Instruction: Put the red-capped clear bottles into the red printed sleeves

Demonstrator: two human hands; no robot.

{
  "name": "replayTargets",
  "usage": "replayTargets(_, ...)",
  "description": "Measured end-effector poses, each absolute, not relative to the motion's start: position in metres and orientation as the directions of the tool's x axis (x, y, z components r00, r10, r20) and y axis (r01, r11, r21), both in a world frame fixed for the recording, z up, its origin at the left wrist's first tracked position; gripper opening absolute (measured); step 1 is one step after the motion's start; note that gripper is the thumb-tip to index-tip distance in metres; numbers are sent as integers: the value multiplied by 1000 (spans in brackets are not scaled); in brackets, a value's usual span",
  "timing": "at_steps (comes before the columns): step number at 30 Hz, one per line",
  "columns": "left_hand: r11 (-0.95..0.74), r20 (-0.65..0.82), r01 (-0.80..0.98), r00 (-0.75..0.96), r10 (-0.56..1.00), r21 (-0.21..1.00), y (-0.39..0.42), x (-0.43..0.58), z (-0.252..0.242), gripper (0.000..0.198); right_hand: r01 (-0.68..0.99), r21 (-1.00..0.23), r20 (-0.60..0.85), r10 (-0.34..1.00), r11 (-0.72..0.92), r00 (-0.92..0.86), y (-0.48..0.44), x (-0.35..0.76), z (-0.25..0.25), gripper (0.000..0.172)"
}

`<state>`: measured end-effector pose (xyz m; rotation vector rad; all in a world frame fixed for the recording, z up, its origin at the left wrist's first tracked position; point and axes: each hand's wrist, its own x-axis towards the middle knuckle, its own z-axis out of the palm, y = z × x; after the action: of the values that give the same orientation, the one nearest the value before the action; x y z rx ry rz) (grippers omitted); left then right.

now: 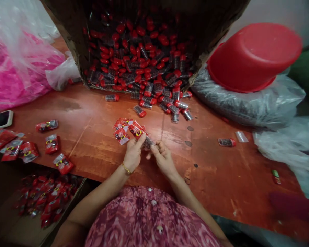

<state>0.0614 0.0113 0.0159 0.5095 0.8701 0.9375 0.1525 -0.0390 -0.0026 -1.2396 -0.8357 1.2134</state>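
Observation:
Above the table, close to my body, my two hands nearly meet. My left hand (133, 154), with a gold bracelet at its wrist, is closed on a red printed card (136, 129) with a glossy surface. Between the hands is a small clear container (147, 142) with dark contents. The fingertips of my right hand (163, 158) pinch its near end, and my left thumb lies against it. How far card and container overlap is hidden by the fingers. Just beyond my left hand, several similar red cards (121, 136) lie loosely piled on the table.
A carton (74, 51) on its side spills red-capped containers (157, 88). Left are wrapped red packs (63, 163), a phone (1, 120) and a bag of pink pieces (20, 68). Right, a red tub (254, 56) sits on a filled plastic bag (237, 104). A box of packs (50, 199) stands below the edge.

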Motion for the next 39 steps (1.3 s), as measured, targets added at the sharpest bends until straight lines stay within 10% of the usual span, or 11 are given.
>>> replayTargets(11, 673, -578, -566, 376, 724, 476, 13, 14, 17, 16, 335, -941, -33, 999, -34, 10, 24, 144, -6, 37)
replayTargets(15, 603, -633, -583, 187, 752, 545, 28, -22, 23, 16, 685, -667, 233, 955, 293, -182, 67, 151, 2, 27)
replayTargets(20, 325, -657, -724, -231, 717, 608, 54, -57, 24, 29, 936, -303, 202, 972, 177, -118, 109, 173, -9, 35)
replayTargets(28, 270, -687, -815, -200, 699, 512, 49, -57, 24, 43, 976, -214, 247, 969, 39, 16, 33, 209, -35, 36)
replayTargets(32, 478, -551, -429, -56, 833, 766, 30, -13, 15, 25, 976, -218, 343, 935, -18, 94, -8, 208, -39, 36)
replayTargets(34, 246, -245, -7, 21, 969, 969, 28, 10, 6, 23, 967, -255, 368, 925, -1, 98, -19, 203, -39, 34)
replayTargets(39, -317, 116, 666, 328, 937, 675, 49, 38, -16, 20, 948, -319, 424, 896, 13, 130, -30, 191, -31, 26)
